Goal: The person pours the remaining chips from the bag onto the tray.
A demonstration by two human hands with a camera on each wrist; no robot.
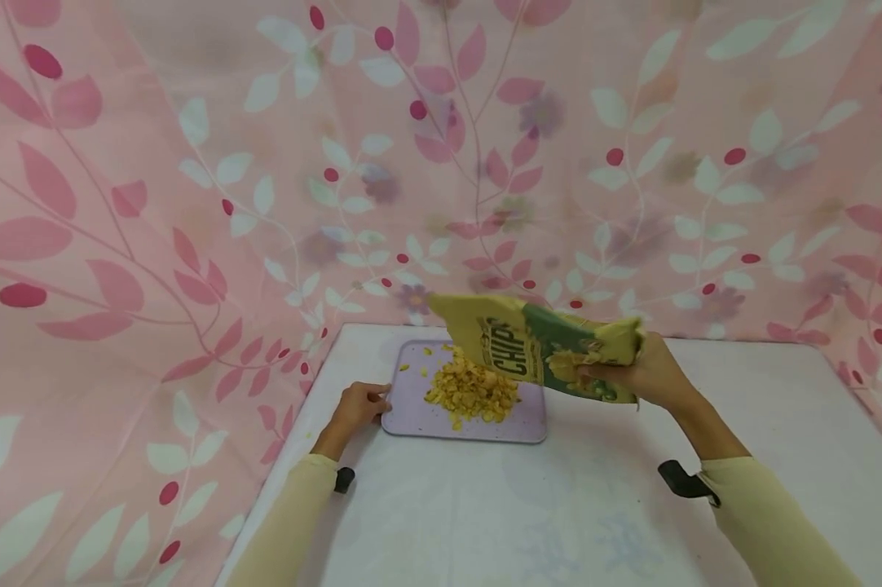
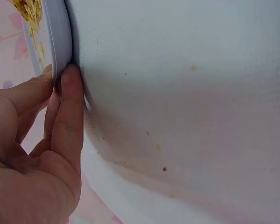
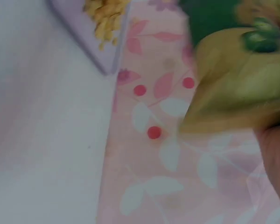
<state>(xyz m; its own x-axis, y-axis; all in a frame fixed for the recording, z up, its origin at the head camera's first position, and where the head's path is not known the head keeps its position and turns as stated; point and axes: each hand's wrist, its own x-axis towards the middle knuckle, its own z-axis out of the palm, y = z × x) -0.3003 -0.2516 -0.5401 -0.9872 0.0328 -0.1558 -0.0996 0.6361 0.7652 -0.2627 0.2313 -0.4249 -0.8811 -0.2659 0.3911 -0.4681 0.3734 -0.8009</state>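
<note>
A yellow-and-green chip bag (image 1: pixel 551 355) is held tilted in the air by my right hand (image 1: pixel 650 377), which grips its right end. The bag's left end hangs over a lilac tray (image 1: pixel 410 417). A heap of broken yellow potato chips (image 1: pixel 474 395) lies on the tray, with a few loose bits near its far left corner. At the tray's left side, my left hand (image 1: pixel 359 406) pinches the rim; in the left wrist view its thumb lies over the tray rim (image 2: pixel 58 39) and fingertips press from below. The right wrist view shows only part of the right hand (image 3: pixel 276 161), beside the blurred bag (image 3: pixel 238 84).
The tray rests on a table with a white cover (image 1: pixel 558 505). Small crumbs (image 2: pixel 164 169) dot the cover near the left hand. A pink floral curtain (image 1: pixel 441 163) hangs behind the table and along its sides.
</note>
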